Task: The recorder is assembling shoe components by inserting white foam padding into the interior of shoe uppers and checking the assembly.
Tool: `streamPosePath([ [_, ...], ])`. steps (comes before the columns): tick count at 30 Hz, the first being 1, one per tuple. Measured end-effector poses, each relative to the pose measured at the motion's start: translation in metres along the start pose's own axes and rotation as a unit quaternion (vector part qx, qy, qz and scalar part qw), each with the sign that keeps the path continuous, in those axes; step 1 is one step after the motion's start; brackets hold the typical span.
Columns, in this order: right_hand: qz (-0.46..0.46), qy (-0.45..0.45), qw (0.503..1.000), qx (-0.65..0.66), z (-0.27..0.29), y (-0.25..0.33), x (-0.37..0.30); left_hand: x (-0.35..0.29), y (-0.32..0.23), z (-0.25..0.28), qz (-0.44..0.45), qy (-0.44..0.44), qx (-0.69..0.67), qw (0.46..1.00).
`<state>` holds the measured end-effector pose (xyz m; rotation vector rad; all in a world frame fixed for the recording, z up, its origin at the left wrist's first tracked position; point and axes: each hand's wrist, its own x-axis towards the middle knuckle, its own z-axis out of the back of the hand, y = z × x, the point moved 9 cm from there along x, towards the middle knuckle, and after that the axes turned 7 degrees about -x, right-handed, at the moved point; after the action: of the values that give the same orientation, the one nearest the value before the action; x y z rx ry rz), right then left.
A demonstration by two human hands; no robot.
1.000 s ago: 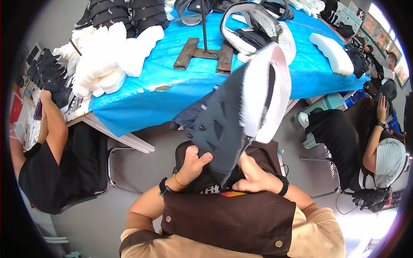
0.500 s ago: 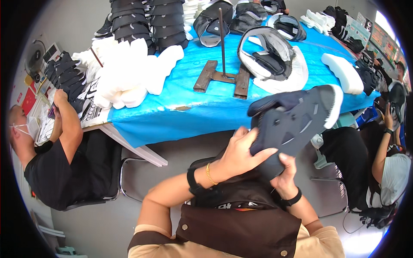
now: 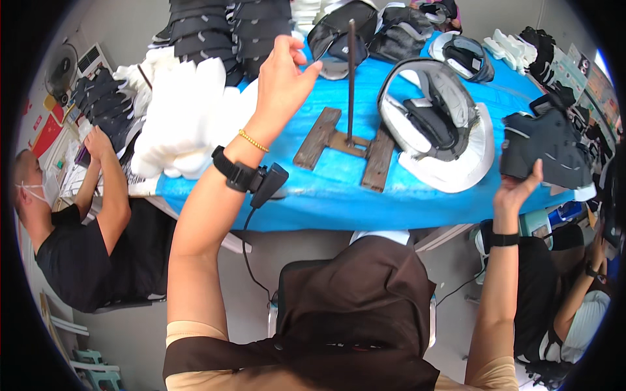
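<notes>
Dark upper [image 3: 548, 150]: shifted right, at the right end of the blue table [image 3: 326, 214]; contact unclear
Right hand [image 3: 518, 190]: grasping it, fingers mostly hidden
Left hand [image 3: 282, 81]: empty, loosely curled, partly covering black stack [image 3: 261, 23]

I saw the right hand [image 3: 518, 191] grip a dark padded piece [image 3: 548, 146] near the right end of the blue-covered bench [image 3: 313, 212]; the left hand [image 3: 285, 85] (loosely curled) was raised.

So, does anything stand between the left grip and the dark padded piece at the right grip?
Yes, in this view: the upright rod, then the open padded liner on the blue table. Depth is unclear. Nothing visible separates the right grip from the dark padded piece.
</notes>
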<state>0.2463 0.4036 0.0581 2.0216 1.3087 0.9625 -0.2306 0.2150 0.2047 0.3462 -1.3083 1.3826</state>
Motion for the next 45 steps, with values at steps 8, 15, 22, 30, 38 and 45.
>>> streamPosePath([
  [8,0.168,-0.102,0.951,-0.237,-0.003,-0.009,0.000,0.050,0.058,-0.117,-0.009,0.110,0.235,0.966],
  [15,0.137,-0.112,0.870,-0.460,-0.018,-0.011,-0.009,0.056,0.083,-0.174,0.000,0.082,0.345,0.935],
  [22,0.150,-0.088,0.868,-0.465,-0.020,-0.015,-0.005,0.076,0.096,-0.159,-0.090,0.026,0.249,0.964],
  [30,0.139,-0.086,0.862,-0.480,-0.016,-0.026,0.004,0.092,0.035,-0.113,-0.270,0.013,0.273,0.923],
  [38,0.151,-0.099,0.848,-0.498,0.005,-0.033,0.013,0.139,-0.064,0.077,-0.210,-0.115,0.187,0.953],
  [45,0.160,-0.085,0.854,-0.487,0.011,-0.039,0.018,0.117,-0.089,0.283,-0.167,-0.229,0.435,0.854],
])
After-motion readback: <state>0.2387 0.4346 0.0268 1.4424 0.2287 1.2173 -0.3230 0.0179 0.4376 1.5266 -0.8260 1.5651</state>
